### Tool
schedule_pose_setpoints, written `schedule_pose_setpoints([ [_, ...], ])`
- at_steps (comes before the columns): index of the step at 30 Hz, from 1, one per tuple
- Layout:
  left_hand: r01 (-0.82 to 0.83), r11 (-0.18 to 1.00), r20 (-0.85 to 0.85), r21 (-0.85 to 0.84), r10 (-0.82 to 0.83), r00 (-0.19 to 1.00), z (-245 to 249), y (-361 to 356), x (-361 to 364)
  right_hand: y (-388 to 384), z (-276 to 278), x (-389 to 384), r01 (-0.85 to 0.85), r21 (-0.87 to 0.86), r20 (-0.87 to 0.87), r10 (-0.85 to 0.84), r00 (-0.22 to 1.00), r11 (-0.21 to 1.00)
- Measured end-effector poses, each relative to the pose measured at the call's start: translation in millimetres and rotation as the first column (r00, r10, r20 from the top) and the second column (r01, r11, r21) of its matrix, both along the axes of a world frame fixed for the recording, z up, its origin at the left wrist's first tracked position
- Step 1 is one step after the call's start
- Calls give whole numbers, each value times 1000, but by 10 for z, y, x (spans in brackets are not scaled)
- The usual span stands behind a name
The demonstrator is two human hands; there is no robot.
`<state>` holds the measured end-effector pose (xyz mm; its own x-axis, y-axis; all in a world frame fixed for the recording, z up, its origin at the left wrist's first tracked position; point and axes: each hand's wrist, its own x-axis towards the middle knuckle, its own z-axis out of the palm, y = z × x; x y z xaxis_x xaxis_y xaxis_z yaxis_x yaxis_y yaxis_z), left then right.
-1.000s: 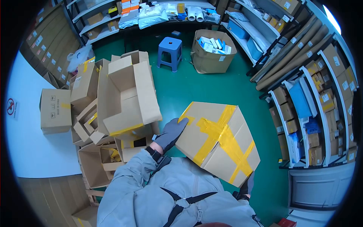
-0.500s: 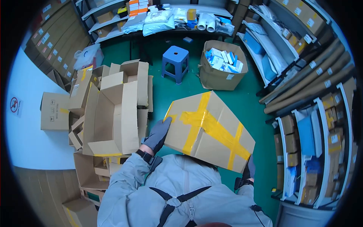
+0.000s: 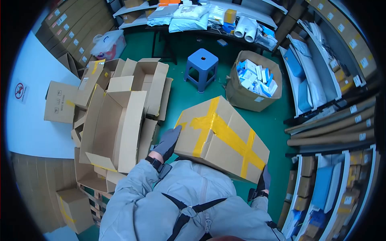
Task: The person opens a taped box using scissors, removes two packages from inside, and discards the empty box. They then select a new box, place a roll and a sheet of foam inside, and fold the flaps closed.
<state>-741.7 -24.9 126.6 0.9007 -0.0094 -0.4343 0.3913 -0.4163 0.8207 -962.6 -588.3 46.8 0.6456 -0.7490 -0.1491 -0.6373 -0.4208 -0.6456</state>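
A closed cardboard box [image 3: 194, 140] with yellow tape over its seams is held in front of my body, one corner tilted up. My left hand [image 3: 168, 141], in a dark grey glove, presses on its left side with the fingers along the edge. On the lower right corner is my right hand [image 3: 264, 179], also gloved and partly hidden by the box. Between them the two hands carry the box above the green floor. Its underside is out of sight.
Open cardboard boxes [image 3: 134, 120] are piled on the left. Ahead stand a blue stool [image 3: 202, 64] and a large carton [image 3: 251, 99] filled with small white-and-blue boxes. Shelves [image 3: 339, 193] and long cardboard tubes [image 3: 333, 138] line the right. A table with packages [image 3: 189, 25] is at the back.
My view has turned, so the stool and large carton appear lower and further right. Both hands keep hold of the taped box, which stays in front of me.
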Motion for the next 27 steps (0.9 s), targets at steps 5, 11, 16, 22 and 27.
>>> schedule_pose_setpoints([
  [5,19,1000,-170,13,-16,985,-120,-671,1061,-358,82,972,10,-14,25,-9,1000,1000],
  [11,206,975,-219,-81,-219,951,90,-1355,2557,-930,543,2101,51,-54,15,-50,999,997],
  [16,246,969,-180,34,-236,955,-201,-1746,3575,-1203,704,2707,40,-34,-53,-41,998,999],
  [22,108,994,-122,-18,-109,986,-55,-1855,4350,-1389,641,4135,-86,47,-66,89,994,995],
  [27,-119,981,-206,-153,86,975,-230,-1758,4630,-1606,551,5283,-199,112,-75,208,975,974],
])
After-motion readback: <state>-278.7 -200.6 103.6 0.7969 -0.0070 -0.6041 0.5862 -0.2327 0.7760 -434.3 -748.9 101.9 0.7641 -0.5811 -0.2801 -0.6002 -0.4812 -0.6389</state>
